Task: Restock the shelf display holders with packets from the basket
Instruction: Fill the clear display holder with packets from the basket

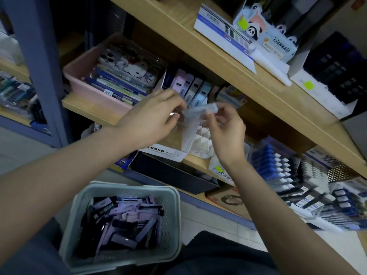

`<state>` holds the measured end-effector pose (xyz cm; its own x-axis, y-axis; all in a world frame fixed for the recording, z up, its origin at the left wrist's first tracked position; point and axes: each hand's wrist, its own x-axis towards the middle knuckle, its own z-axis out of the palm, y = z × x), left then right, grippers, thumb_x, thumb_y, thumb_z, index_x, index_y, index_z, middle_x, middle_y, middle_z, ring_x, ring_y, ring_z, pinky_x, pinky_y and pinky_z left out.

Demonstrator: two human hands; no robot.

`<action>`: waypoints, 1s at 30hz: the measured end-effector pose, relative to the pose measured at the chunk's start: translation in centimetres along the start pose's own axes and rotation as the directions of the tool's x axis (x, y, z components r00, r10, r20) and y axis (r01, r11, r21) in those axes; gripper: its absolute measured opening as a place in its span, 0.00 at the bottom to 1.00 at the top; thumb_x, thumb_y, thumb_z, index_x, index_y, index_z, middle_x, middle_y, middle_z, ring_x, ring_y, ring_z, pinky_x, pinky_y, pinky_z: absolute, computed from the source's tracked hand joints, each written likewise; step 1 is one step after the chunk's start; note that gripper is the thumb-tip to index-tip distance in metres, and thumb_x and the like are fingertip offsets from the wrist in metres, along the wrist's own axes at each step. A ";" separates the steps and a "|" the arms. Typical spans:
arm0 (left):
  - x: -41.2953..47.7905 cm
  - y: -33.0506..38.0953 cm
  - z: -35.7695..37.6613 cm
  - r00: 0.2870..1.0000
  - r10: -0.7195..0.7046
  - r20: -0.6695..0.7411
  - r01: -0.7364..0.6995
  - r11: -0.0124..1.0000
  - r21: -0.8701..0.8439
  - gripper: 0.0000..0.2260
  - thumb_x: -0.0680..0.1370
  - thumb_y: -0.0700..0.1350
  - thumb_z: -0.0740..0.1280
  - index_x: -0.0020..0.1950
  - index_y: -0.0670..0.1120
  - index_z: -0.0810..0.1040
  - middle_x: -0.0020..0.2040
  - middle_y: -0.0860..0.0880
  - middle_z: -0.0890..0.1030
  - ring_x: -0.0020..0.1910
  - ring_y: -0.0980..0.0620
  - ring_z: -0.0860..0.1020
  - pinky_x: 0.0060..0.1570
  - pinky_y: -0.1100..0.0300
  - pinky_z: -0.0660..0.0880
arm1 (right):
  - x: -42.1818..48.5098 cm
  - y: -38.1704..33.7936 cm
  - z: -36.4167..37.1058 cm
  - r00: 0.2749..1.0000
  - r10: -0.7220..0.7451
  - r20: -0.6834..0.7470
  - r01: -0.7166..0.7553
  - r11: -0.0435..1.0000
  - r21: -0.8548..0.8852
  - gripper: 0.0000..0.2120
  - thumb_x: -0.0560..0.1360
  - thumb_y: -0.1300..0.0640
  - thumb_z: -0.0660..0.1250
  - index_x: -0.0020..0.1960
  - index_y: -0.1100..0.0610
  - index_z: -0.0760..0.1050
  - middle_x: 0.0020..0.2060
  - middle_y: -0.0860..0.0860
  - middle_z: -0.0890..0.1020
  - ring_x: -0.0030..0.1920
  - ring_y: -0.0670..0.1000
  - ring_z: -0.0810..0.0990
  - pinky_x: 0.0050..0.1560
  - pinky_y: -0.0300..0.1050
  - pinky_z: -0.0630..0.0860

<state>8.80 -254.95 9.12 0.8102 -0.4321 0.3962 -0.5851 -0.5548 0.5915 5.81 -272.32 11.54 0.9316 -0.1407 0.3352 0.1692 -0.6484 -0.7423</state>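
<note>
A pale packet (pixel 200 111) is held in the air in front of the middle shelf. My left hand (pixel 153 118) pinches its left end and my right hand (pixel 224 128) pinches its right end. Just below them a white display holder (pixel 200 141) with a grid of empty cells stands on the lower shelf. Behind the hands a row of pastel packets (pixel 190 88) stands upright in another holder. The grey-green basket (pixel 172 197) sits low in front of me, holding several purple, black and white packets (pixel 123 219).
A pink tub (pixel 79 76) of phone cases and booklets sits left on the middle shelf. A box marked MONO graph (pixel 164 152) lies under my left wrist. Blue and white pens (pixel 282 165) fill the lower right. Panda boxes (pixel 264 30) stand on the top shelf.
</note>
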 end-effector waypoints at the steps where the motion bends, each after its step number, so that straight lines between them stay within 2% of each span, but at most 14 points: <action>1: 0.7 -0.4 0.2 1.000 0.009 0.011 -0.009 0.998 0.061 0.15 0.79 0.43 0.60 0.65 0.45 0.72 0.63 0.48 0.72 0.63 0.51 0.68 0.63 0.54 0.66 | 0.7 0.3 0.2 0.997 -0.033 -0.068 0.029 0.998 -0.057 0.02 0.78 0.59 0.63 0.50 0.54 0.72 0.41 0.44 0.79 0.42 0.44 0.81 0.45 0.37 0.79; 4: 2.0 -1.7 0.8 0.999 0.003 0.043 -0.011 0.981 0.196 0.19 0.80 0.45 0.57 0.71 0.44 0.66 0.69 0.44 0.67 0.69 0.46 0.63 0.67 0.50 0.61 | 2.3 1.2 1.1 0.982 -0.097 -0.163 0.064 0.978 -0.198 0.04 0.79 0.57 0.61 0.52 0.56 0.72 0.43 0.48 0.78 0.41 0.45 0.79 0.45 0.42 0.79; 6: 2.1 -2.6 1.1 0.998 0.014 0.058 -0.028 0.969 0.244 0.20 0.80 0.45 0.57 0.72 0.42 0.65 0.70 0.42 0.66 0.70 0.45 0.63 0.69 0.50 0.59 | 3.2 1.5 1.8 0.978 -0.098 -0.186 0.048 0.965 -0.258 0.08 0.80 0.56 0.60 0.52 0.60 0.74 0.42 0.50 0.79 0.42 0.45 0.77 0.47 0.44 0.77; 8: 2.1 -3.3 1.2 0.997 0.038 0.064 -0.055 0.957 0.284 0.20 0.79 0.43 0.59 0.71 0.40 0.65 0.68 0.40 0.68 0.68 0.43 0.64 0.68 0.50 0.60 | 3.9 1.6 2.1 0.980 -0.092 -0.174 0.034 0.950 -0.311 0.12 0.80 0.56 0.60 0.56 0.62 0.75 0.44 0.51 0.80 0.42 0.39 0.74 0.48 0.40 0.73; 10: 2.2 -3.6 1.2 0.997 0.040 0.065 -0.059 0.947 0.314 0.21 0.79 0.42 0.60 0.71 0.39 0.65 0.67 0.40 0.69 0.68 0.42 0.65 0.67 0.50 0.61 | 4.5 1.5 2.1 0.992 -0.054 -0.110 0.008 0.925 -0.380 0.12 0.81 0.55 0.59 0.60 0.59 0.75 0.48 0.49 0.78 0.42 0.32 0.70 0.48 0.32 0.68; 11: 2.3 -3.5 1.3 0.997 0.034 0.067 -0.054 0.945 0.323 0.22 0.79 0.41 0.60 0.72 0.39 0.64 0.67 0.39 0.69 0.67 0.42 0.65 0.66 0.49 0.61 | 4.8 1.5 2.1 0.997 -0.028 -0.068 -0.004 0.905 -0.425 0.13 0.81 0.55 0.58 0.61 0.58 0.75 0.49 0.49 0.78 0.44 0.33 0.71 0.49 0.33 0.67; 14: 2.6 -3.1 1.5 0.996 0.015 0.089 -0.047 0.931 0.363 0.22 0.78 0.42 0.59 0.72 0.39 0.64 0.67 0.40 0.67 0.67 0.42 0.63 0.64 0.50 0.61 | 5.8 1.5 2.5 0.998 0.044 0.049 -0.010 0.833 -0.554 0.15 0.81 0.53 0.57 0.65 0.54 0.73 0.57 0.54 0.79 0.56 0.51 0.77 0.55 0.42 0.71; 15: 2.6 -3.1 1.6 0.996 0.012 0.090 -0.045 0.926 0.376 0.22 0.78 0.41 0.59 0.72 0.39 0.64 0.67 0.40 0.67 0.67 0.42 0.63 0.64 0.50 0.61 | 6.1 1.5 2.6 0.996 0.068 0.065 -0.018 0.817 -0.577 0.15 0.81 0.54 0.56 0.66 0.53 0.72 0.59 0.55 0.78 0.57 0.53 0.77 0.56 0.43 0.70; 17: 2.6 -3.0 1.7 0.997 0.011 0.075 -0.039 0.920 0.390 0.22 0.77 0.40 0.60 0.71 0.38 0.65 0.66 0.39 0.68 0.66 0.41 0.64 0.62 0.49 0.63 | 6.7 1.5 2.8 0.993 0.098 0.073 -0.030 0.775 -0.632 0.15 0.82 0.54 0.55 0.66 0.53 0.72 0.59 0.55 0.78 0.57 0.54 0.77 0.53 0.43 0.71; 20: 2.7 -2.9 2.0 0.997 0.008 0.074 -0.037 0.912 0.409 0.22 0.78 0.40 0.59 0.71 0.39 0.64 0.66 0.39 0.67 0.66 0.41 0.63 0.63 0.50 0.62 | 7.1 1.2 3.0 0.996 0.055 0.065 0.002 0.747 -0.665 0.13 0.81 0.55 0.56 0.63 0.53 0.73 0.57 0.53 0.78 0.56 0.53 0.77 0.46 0.41 0.69; 23: 2.7 -2.8 2.2 0.997 0.007 0.074 -0.037 0.907 0.419 0.22 0.78 0.42 0.59 0.72 0.40 0.62 0.67 0.40 0.65 0.67 0.42 0.62 0.64 0.50 0.61 | 7.4 0.8 3.3 0.999 0.034 0.037 -0.003 0.767 -0.642 0.11 0.80 0.56 0.59 0.61 0.54 0.73 0.57 0.53 0.77 0.57 0.52 0.76 0.51 0.45 0.74; 25: 2.6 -2.8 2.2 0.997 0.005 0.082 -0.039 0.907 0.420 0.23 0.79 0.43 0.59 0.73 0.40 0.61 0.68 0.41 0.64 0.68 0.43 0.61 0.65 0.51 0.61 | 7.5 0.6 3.6 0.998 0.060 0.024 -0.028 0.733 -0.679 0.12 0.80 0.54 0.59 0.61 0.55 0.72 0.57 0.56 0.77 0.56 0.55 0.76 0.53 0.51 0.76; 27: 2.6 -2.8 2.1 0.996 0.007 0.094 -0.046 0.906 0.420 0.23 0.79 0.43 0.59 0.74 0.41 0.60 0.68 0.41 0.64 0.68 0.43 0.61 0.65 0.51 0.60 | 7.7 0.5 4.0 0.996 0.085 0.009 -0.056 0.723 -0.688 0.13 0.80 0.52 0.60 0.61 0.55 0.71 0.55 0.57 0.77 0.54 0.57 0.77 0.51 0.54 0.77; 30: 2.4 -2.8 1.8 0.994 0.009 0.109 -0.054 0.907 0.417 0.24 0.78 0.42 0.58 0.74 0.41 0.59 0.69 0.41 0.63 0.69 0.44 0.60 0.67 0.51 0.59 | 7.3 0.6 4.6 0.999 0.043 0.003 -0.030 0.753 -0.658 0.11 0.78 0.53 0.62 0.60 0.56 0.71 0.50 0.57 0.78 0.49 0.57 0.79 0.47 0.56 0.78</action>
<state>12.31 -255.74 7.16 0.7959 -0.5121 0.3228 -0.5897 -0.7765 0.2220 14.20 -270.33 10.86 0.9390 -0.1658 0.3014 -0.1122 -0.9759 -0.1874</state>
